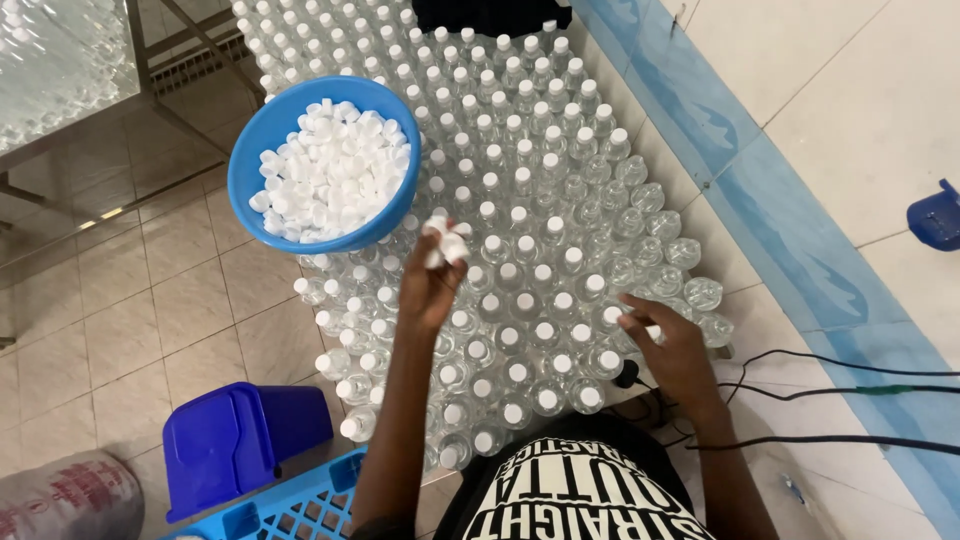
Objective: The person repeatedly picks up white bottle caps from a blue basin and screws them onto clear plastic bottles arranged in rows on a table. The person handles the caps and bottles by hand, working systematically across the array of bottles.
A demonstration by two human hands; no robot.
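A long table is packed with several clear plastic bottles (520, 200), most wearing white caps; a few along the right edge (690, 270) stand uncapped. A blue bowl (258, 150) heaped with white caps (330, 170) rests on the bottles at the left. My left hand (432, 278) is raised over the bottles just right of the bowl, fingers closed around a few white caps. My right hand (668, 345) is lower at the table's right front corner, pinching a white cap at a bottle top.
A blue plastic stool (235, 440) and a blue crate (290, 505) stand on the tiled floor at the lower left. Black cables (830, 392) run across the floor at the right. A metal rack (60, 70) stands at upper left.
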